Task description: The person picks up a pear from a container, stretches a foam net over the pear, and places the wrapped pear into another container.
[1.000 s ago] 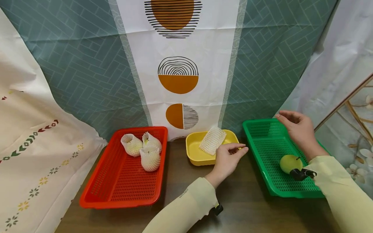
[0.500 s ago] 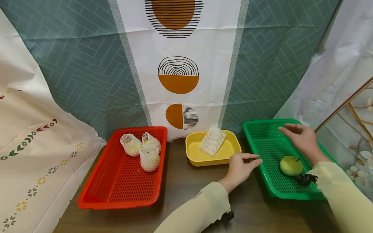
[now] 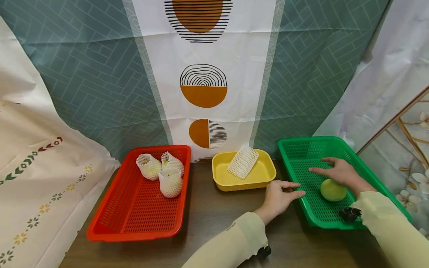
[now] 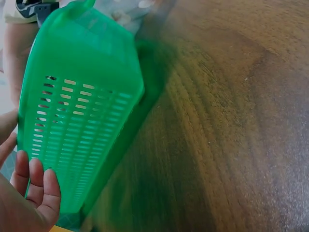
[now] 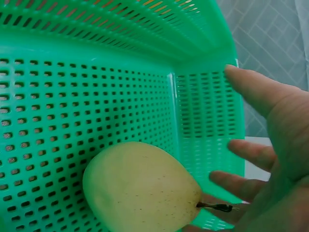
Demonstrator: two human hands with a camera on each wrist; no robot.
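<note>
A yellow-green pear (image 3: 333,191) lies in the green basket (image 3: 306,212); its dark stem shows in the right wrist view. My right hand (image 3: 343,175) is over the pear with thumb and fingers spread apart. In the right wrist view the fingertips (image 5: 236,181) are near the stem end of the pear (image 5: 140,188). At the basket's left rim is my left hand (image 3: 279,196), its thumb and forefinger extended toward the edge. The left wrist view has its fingers (image 4: 50,186) close by the basket's slotted outer wall (image 4: 91,63).
A yellow tub (image 3: 219,175) at the back middle holds a flat white foam net (image 3: 243,162). On the left stands a red basket (image 3: 140,219) containing several fruits in foam nets (image 3: 170,184). Patterned cloth (image 3: 117,93) hangs behind the wooden table (image 3: 214,219).
My left hand has moved right, from in front of the yellow tub to the green basket's rim. The right hand has come down from the basket's back toward the pear.
</note>
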